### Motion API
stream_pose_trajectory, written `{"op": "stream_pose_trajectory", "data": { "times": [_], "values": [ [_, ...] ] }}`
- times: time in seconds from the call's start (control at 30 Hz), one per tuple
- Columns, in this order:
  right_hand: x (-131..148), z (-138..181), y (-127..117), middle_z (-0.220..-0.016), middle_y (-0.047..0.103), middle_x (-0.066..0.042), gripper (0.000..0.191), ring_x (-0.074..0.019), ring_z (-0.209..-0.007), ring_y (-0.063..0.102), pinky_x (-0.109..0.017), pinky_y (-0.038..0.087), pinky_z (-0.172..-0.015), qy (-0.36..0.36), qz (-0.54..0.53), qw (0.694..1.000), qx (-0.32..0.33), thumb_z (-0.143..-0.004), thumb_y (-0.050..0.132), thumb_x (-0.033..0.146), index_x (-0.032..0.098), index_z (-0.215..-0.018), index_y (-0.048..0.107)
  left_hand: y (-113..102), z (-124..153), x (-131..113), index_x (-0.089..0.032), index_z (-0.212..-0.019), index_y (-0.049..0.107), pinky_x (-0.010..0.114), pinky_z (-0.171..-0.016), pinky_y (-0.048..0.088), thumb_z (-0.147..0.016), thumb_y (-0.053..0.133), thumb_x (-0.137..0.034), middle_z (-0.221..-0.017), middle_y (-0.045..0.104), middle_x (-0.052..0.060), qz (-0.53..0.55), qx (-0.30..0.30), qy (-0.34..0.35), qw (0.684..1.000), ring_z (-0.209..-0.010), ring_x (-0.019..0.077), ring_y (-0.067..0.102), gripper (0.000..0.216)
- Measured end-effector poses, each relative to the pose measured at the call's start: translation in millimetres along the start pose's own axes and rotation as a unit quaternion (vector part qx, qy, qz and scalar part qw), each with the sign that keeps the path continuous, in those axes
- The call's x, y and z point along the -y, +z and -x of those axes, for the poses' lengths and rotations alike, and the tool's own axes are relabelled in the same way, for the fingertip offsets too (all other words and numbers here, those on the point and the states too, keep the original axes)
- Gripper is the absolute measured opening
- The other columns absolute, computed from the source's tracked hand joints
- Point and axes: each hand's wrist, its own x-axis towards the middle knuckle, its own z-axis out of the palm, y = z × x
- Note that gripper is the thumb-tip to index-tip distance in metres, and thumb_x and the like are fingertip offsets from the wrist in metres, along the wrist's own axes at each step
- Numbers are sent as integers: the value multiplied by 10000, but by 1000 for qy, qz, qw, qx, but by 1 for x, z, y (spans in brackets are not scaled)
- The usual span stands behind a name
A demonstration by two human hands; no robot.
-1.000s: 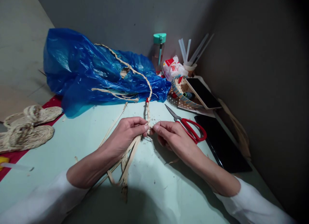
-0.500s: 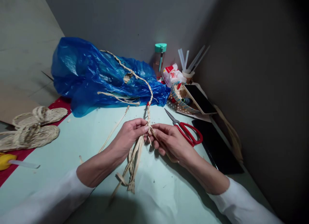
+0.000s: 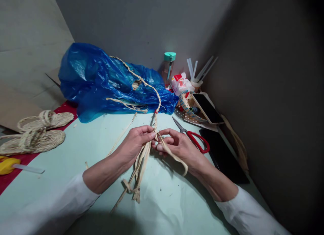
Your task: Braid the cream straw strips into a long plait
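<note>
A braided straw cord [image 3: 144, 81] runs from the blue plastic bag [image 3: 101, 83] down to my hands at the middle of the pale green table [image 3: 76, 150]. My left hand [image 3: 135, 144] pinches the end of the braid, with several loose straw strips [image 3: 138, 174] hanging under the palm toward me. My right hand [image 3: 177, 145] is closed on one straw strip, which loops over its back and off to the right. The two hands touch at the fingertips.
Red-handled scissors [image 3: 194, 137] lie just right of my right hand, beside a black tablet [image 3: 225, 157]. A small woven basket [image 3: 188, 108] with a phone [image 3: 207, 108], a bottle [image 3: 168, 66] and a snack packet [image 3: 181, 83] stand at the back corner. Woven straw sandals [image 3: 37, 130] lie far left.
My right hand has drawn one strip out of the bundle and pulled it over to the right. The view has shifted a little; my left hand keeps its pinch.
</note>
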Motion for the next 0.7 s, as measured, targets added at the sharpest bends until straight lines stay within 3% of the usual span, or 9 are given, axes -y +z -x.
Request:
{"op": "stream_pose_trajectory", "data": {
  "times": [0.2,0.37,0.57,0.7],
  "values": [
    [-6,-4,-2,-657,679,-19,292,-102,-566,596,-204,404,-535,-54,0,997,-62,-680,774,343,144,-845,638,-5,-4,2,-112,-805,581,211,-645,461,-774,653,-195,-640,628,31,0,14,19,1000,-599,98,586,115],
    [-2,-1,1,-665,655,-10,226,-111,-585,579,-226,422,-563,-103,70,985,-116,-705,741,344,147,-760,644,-1,-2,-2,-101,-775,598,210,-648,471,-754,659,-176,-660,643,37,2,8,18,1000,-607,99,591,99],
    [3,6,-2,-713,645,-13,190,-126,-636,569,-241,420,-600,-171,274,933,-161,-835,616,335,162,-755,619,0,1,-1,-106,-749,606,255,-684,465,-722,667,-188,-709,658,49,-18,-9,-5,1000,-646,124,602,105],
    [10,10,-9,-814,676,-26,159,-160,-787,640,-283,461,-760,-223,291,910,-194,-902,533,320,184,-830,571,1,3,-2,-123,-700,597,244,-644,412,-729,644,-207,-624,610,13,-111,-36,16,993,-598,107,542,100]
  ]
}}
